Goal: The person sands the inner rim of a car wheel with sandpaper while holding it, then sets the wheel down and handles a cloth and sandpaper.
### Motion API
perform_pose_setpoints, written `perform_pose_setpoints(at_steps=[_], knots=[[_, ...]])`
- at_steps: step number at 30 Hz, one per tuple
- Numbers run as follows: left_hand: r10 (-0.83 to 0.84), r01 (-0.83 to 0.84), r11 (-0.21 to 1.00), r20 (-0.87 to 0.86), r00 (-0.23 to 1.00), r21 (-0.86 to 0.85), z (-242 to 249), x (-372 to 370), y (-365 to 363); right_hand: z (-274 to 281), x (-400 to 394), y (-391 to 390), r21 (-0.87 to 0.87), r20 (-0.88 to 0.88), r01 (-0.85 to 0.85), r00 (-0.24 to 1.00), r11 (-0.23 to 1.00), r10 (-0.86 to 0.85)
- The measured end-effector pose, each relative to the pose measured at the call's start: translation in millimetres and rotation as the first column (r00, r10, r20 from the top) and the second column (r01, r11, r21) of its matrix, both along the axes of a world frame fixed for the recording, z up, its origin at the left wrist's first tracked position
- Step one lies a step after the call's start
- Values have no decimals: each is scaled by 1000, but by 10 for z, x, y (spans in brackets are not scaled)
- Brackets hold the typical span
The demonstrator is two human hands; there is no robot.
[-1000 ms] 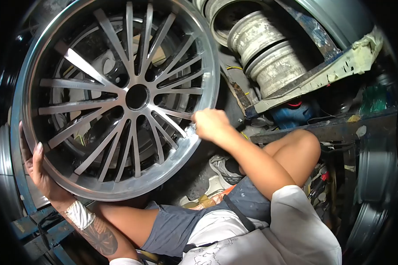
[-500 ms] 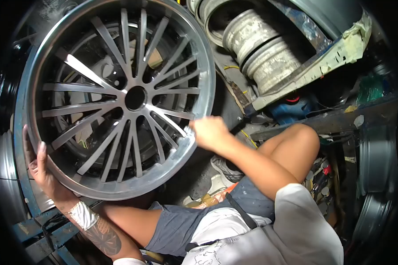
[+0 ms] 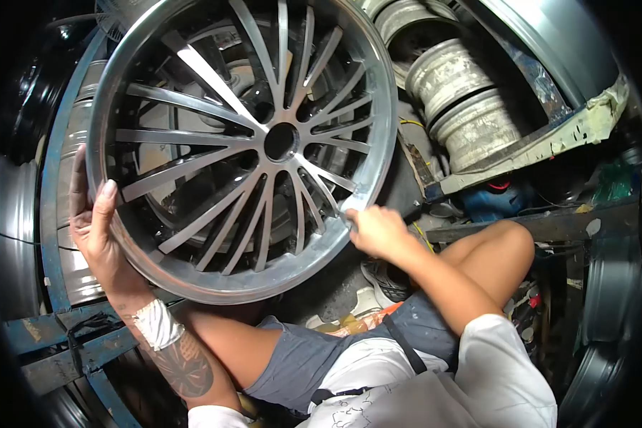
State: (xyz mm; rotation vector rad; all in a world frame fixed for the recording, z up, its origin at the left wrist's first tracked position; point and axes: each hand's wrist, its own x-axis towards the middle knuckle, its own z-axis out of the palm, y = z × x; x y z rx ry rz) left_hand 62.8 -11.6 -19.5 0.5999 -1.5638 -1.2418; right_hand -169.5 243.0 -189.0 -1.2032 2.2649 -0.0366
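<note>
A large multi-spoke wheel rim with a dark centre hole stands tilted in front of me. My left hand grips its lower left edge, thumb on the near side and fingers behind the outer lip. At the lower right of the rim, my right hand is closed with its fingertips against the inner lip. Something small and pale shows at those fingertips, too small to make out. Behind the spokes, a second wheel is partly visible.
Several dusty wheels lie at the upper right behind a taped frame bar. A blue metal frame is at the lower left. More rims stand along both sides. A blue container sits beyond my knee.
In the view, the rim and both hands have shifted to the right and the rim slightly up. My right hand has moved a little lower along the inner lip.
</note>
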Motion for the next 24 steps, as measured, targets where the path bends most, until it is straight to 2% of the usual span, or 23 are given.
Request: perform_pose_setpoints(at_steps=[1,2,4,6,8,9,12,13,16,17,20,23,24], knots=[[-2,2,1000,-16,1000,2,1,11,-15,65,48,-17,37,46,9,999,999,-11],[-3,4,1000,-24,1000,11,-11,18,3,6,-69,13,-28,48,-5,999,1000,7],[-2,3,1000,-18,1000,21,-15,18,48,21,-358,-18,-51,37,106,994,993,-104],[-3,3,1000,-27,1000,14,27,1,24,36,-108,-5,-7,-52,42,998,999,-42],[6,-5,1000,-28,1000,15,13,8,32,-20,250,57,-69,134,-14,991,998,23],[-1,2,1000,-46,999,26,20,-10,48,25,239,18,0,150,7,989,1000,-7],[9,-8,999,-23,1000,44,44,-15,71,15,-146,-11,26,212,100,972,995,-103],[16,-15,1000,-46,999,23,27,-11,61,1,-6,-21,15,106,41,993,999,-42],[19,-17,999,-50,999,33,43,-32,68,-12,351,19,-22,120,-33,992,999,35],[6,-3,998,-49,999,57,56,-35,98,-27,263,21,-20,162,10,987,1000,-6],[25,-23,999,-47,999,36,75,-60,127,-84,190,-9,-54,83,113,991,992,-108],[-6,10,997,-58,998,74,68,-45,117,-79,313,-25,-72,82,50,996,996,-44],[-10,15,997,-58,998,77,73,-46,121,-81,243,-49,-98,48,90,995,991,-85]])
